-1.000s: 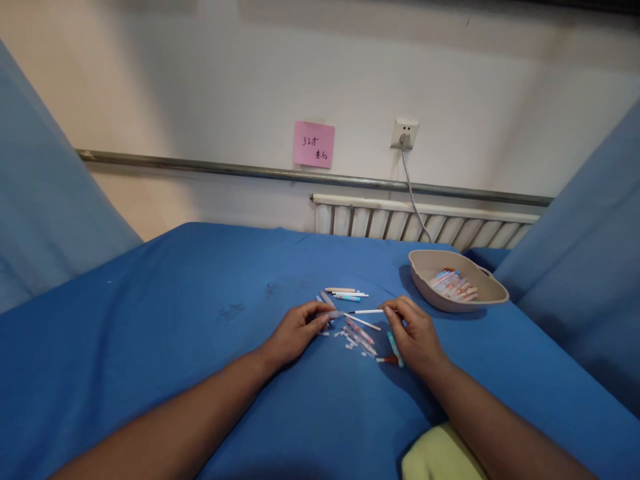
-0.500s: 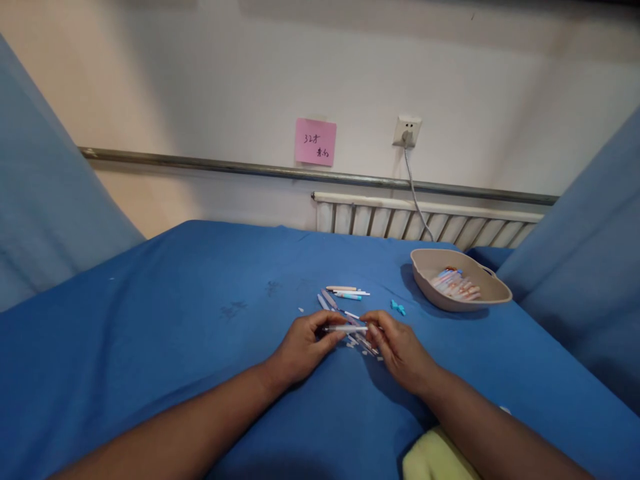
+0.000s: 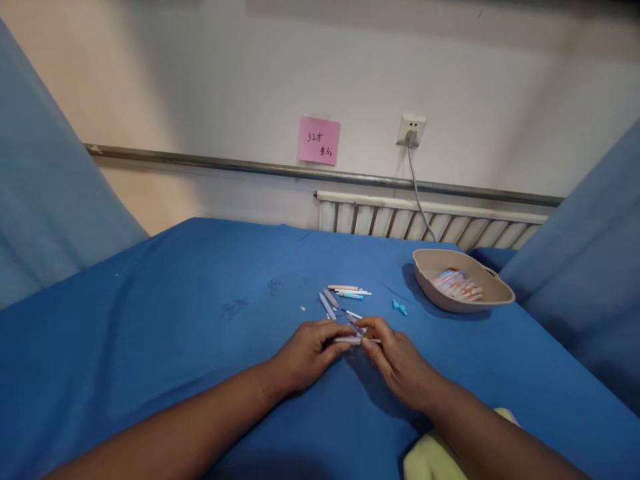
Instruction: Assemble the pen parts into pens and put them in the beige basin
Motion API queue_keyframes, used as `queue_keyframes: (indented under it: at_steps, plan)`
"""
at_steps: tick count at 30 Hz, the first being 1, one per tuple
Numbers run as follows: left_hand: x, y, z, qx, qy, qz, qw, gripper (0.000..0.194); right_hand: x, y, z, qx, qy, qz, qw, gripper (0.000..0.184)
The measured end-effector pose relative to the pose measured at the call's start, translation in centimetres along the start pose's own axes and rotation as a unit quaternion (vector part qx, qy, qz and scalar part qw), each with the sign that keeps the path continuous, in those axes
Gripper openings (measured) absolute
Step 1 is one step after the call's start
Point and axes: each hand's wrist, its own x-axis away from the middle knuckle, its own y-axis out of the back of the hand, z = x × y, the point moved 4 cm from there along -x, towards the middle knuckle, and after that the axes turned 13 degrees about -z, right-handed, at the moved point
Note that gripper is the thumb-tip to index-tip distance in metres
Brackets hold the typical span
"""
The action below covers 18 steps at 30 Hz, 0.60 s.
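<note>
My left hand and my right hand meet over a blue cloth, both pinching one thin white pen held level between their fingertips. Just beyond the fingers lie several loose pens and pen parts in a small scatter. A small blue cap rests to the right of them. A beige oval tray with several finished pens in it stands at the right.
A white radiator and a metal rail run along the wall behind the table. A pink note and a socket with a grey cable are on the wall. Blue drapes hang at both sides. A yellow cloth lies near my right forearm.
Both hands have drawn toward me and closer together, bringing the white pen along. My right hand has left the blue cap's area; the cap now lies uncovered.
</note>
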Motion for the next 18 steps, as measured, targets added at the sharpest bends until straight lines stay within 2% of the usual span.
queue_keyframes:
  at_steps: [4, 8, 10, 14, 18]
  plan:
    - [0.5, -0.8, -0.9, -0.023, -0.034, 0.076, 0.996, 0.026, 0.1, 0.2, 0.3, 0.036, -0.007, 0.001, 0.999, 0.033]
    - [0.5, -1.1, -0.7, 0.014, 0.009, 0.099, 0.995, 0.024, -0.3, 1.1, 0.1, -0.019, -0.011, -0.015, 1.0, 0.034]
    - [0.3, -1.3, -0.1, 0.062, 0.054, 0.108, 0.991, 0.023, -0.8, 1.8, -0.6, -0.101, -0.039, -0.042, 0.993, 0.035]
    - [0.0, -1.5, 1.2, 0.145, 0.119, 0.1, 0.977, 0.022, -1.9, 3.5, -2.7, -0.257, -0.106, -0.12, 0.953, 0.045]
    - [-0.2, -1.7, 1.9, 0.202, 0.152, 0.081, 0.964, 0.025, -2.4, 5.5, -3.6, -0.274, -0.121, -0.211, 0.93, 0.04]
